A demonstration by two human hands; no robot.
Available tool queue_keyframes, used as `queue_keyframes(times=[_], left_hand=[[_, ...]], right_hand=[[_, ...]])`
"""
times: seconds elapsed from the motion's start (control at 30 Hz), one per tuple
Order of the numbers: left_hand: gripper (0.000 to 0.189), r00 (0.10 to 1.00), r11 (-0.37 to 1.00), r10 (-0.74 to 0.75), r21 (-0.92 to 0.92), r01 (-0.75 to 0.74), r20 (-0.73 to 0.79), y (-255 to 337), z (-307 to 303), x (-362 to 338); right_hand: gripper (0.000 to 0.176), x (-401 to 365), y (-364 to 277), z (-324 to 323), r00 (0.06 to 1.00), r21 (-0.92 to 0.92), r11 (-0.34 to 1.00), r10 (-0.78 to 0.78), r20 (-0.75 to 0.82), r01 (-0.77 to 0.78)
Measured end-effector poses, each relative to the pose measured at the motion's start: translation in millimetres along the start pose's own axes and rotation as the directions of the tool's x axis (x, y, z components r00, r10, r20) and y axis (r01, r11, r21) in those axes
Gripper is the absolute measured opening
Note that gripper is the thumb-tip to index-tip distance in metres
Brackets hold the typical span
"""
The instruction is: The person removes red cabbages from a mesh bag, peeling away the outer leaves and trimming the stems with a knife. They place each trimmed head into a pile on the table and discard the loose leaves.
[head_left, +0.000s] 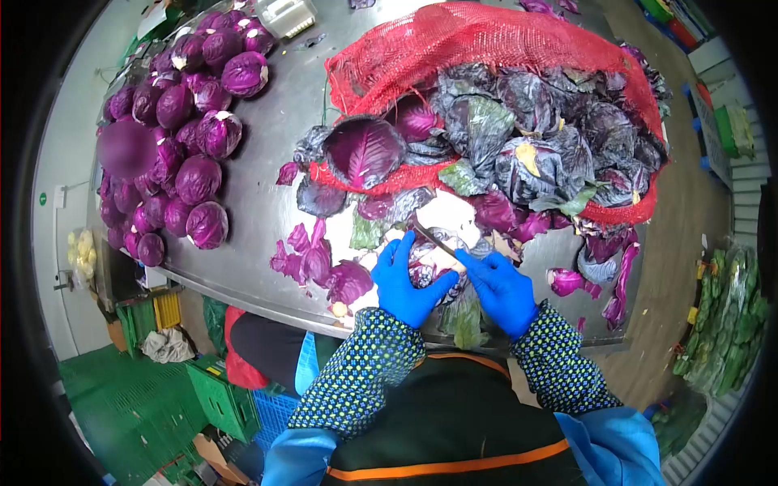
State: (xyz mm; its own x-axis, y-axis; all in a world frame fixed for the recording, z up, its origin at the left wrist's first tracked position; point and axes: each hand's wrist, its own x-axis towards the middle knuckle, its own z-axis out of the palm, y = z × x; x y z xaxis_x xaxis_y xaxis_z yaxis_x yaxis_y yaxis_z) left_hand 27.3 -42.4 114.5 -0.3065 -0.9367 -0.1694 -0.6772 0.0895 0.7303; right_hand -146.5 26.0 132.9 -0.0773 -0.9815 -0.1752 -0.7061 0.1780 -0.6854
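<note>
Blue gloves cover both of my hands at the front edge of the metal table. My right hand (501, 293) is closed round a knife (435, 238), whose blade points up and to the left. A cabbage (442, 271), partly hidden, lies between my hands; the fingers of my left hand (405, 283) are bent against its left side, thumb toward the right. Loose purple leaves (308, 257) lie left of my hands. Beyond them, dark-leaved cabbages (527, 166) fill an open red net bag (454, 40).
Many trimmed purple cabbages (198, 180) are piled on the left of the metal table (271, 146). A clear plastic tub (286, 16) stands at the back. Green crates (220, 398) are on the floor at lower left, and bagged green vegetables (725, 320) are at far right.
</note>
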Motion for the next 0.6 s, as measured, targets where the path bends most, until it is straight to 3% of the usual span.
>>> queue_keyframes(times=[0.17,0.23,0.3,0.37,0.43,0.5,0.53,0.57,0.6], left_hand=[[0.088,1.0,0.999,-0.011,-0.03,0.011,0.001,1,2,5],[0.089,1.0,1.0,-0.018,-0.001,0.018,0.001,10,3,1],[0.09,0.997,0.995,-0.072,0.064,0.073,-0.017,17,4,0],[0.09,0.999,0.999,-0.036,0.025,0.037,-0.017,11,5,-1],[0.088,0.997,0.992,0.066,0.106,-0.062,-0.027,12,4,-9],[0.091,0.991,0.986,0.13,0.103,-0.128,-0.02,1,5,-23],[0.093,0.973,0.977,0.215,0.035,-0.212,-0.089,-7,5,-27],[0.096,0.945,0.956,0.286,-0.026,-0.293,-0.158,-14,3,-34],[0.101,0.978,0.981,0.173,-0.07,-0.181,-0.116,-21,-3,-42]], right_hand=[[0.042,6,2,1,1.0,0.05,0.999,0.019,-0.01,-0.019],[0.042,14,4,-5,0.996,-0.028,0.997,0.07,-0.053,-0.072],[0.04,22,9,1,0.996,0.039,0.998,0.062,-0.07,-0.059],[0.038,23,15,22,0.977,0.2,0.976,0.118,-0.179,-0.082],[0.037,37,26,16,0.982,0.161,0.978,0.15,-0.114,-0.13],[0.037,58,59,23,0.962,0.512,0.835,0.267,-0.053,-0.204],[0.036,61,63,26,0.965,0.492,0.846,0.259,-0.041,-0.206],[0.037,62,52,24,0.973,0.587,0.79,0.232,-0.021,-0.176],[0.037,61,40,21,0.994,0.53,0.848,0.06,-0.095,-0.001]])
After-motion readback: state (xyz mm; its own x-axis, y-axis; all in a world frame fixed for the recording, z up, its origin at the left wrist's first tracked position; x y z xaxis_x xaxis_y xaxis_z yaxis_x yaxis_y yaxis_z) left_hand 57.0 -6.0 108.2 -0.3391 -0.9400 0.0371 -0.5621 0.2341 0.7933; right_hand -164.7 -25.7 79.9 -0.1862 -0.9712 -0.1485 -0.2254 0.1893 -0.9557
